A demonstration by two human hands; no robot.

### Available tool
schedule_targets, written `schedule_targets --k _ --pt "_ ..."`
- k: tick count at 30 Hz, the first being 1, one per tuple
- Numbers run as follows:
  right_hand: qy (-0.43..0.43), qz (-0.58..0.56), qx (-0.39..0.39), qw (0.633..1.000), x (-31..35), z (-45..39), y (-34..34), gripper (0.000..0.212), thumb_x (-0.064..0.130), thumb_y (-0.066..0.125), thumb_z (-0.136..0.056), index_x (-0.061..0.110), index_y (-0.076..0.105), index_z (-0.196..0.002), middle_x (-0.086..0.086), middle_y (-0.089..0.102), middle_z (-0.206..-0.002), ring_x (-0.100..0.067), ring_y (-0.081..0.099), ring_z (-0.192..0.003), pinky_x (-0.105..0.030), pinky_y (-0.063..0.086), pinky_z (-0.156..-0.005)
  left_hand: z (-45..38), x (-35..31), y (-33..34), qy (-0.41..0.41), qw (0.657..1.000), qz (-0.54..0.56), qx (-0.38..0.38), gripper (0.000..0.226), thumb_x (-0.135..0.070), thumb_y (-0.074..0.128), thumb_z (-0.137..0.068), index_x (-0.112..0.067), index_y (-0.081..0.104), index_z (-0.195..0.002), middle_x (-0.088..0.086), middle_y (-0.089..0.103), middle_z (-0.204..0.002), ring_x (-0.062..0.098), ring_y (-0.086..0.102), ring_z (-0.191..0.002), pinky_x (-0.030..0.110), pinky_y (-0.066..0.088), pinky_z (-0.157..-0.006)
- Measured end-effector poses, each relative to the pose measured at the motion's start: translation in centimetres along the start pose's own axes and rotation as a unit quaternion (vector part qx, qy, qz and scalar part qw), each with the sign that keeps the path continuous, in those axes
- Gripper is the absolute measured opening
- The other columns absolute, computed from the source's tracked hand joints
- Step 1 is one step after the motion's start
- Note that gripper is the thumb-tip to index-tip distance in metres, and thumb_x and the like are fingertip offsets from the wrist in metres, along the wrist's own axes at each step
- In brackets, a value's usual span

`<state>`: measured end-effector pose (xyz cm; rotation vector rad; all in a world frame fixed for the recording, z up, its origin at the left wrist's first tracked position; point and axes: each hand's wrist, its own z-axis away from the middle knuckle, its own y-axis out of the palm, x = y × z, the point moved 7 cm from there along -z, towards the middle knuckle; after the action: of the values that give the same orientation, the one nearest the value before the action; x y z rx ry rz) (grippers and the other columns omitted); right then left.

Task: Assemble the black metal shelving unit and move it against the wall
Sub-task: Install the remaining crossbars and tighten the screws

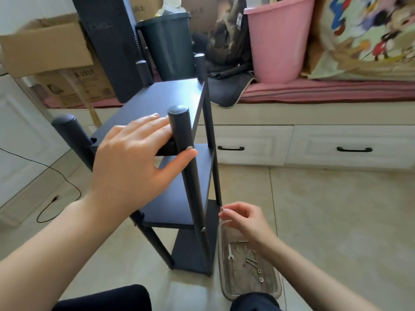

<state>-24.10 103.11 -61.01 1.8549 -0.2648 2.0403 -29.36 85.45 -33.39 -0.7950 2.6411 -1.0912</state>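
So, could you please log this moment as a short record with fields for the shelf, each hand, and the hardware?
shelving unit: black, upright on the tiled floor, three shelves fitted
left hand: rests on the top shelf, thumb against the near post
right hand: pinches a small silver part, too small to identify, above the tray
tray: clear plastic, on the floor right of the unit
hardware: small wrench, bolts and nuts in the tray

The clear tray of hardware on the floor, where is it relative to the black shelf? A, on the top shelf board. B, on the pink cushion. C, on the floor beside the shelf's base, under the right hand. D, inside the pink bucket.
C: the clear tray with its wrench and bolts sits on the tiled floor beside the shelf base, below the right hand.
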Motion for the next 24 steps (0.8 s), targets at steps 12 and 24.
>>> schedule_targets --k 12,24 --pt "-0.054 -0.124 -0.016 0.991 12.1 0.7 6.2 0.023 0.022 0.039 -0.107 0.01 0.057 -0.097 -0.005 0.076 -0.088 -0.02 0.072 -0.095 -0.031 0.054 -0.081 -0.8 1.4 0.8 -0.1 0.971 -0.022 0.217 0.089 -0.084 0.016 -0.08 -0.038 0.037 -0.153 -0.012 0.034 -0.161 0.018 0.024 -0.152 0.044 0.021 -0.123" --pt "-0.012 -0.026 0.043 0.999 12.2 -1.8 15.4 0.03 0.032 0.036 -0.103 0.012 0.059 -0.098 0.0 0.069 -0.075 -0.018 0.061 -0.077 -0.034 0.049 -0.077 1.3 9.0 -2.1 -0.182 0.972 0.034 0.146 0.07 -0.077 0.031 -0.086 -0.04 0.053 -0.141 -0.013 0.051 -0.15 0.02 0.04 -0.145 0.046 0.036 -0.111"
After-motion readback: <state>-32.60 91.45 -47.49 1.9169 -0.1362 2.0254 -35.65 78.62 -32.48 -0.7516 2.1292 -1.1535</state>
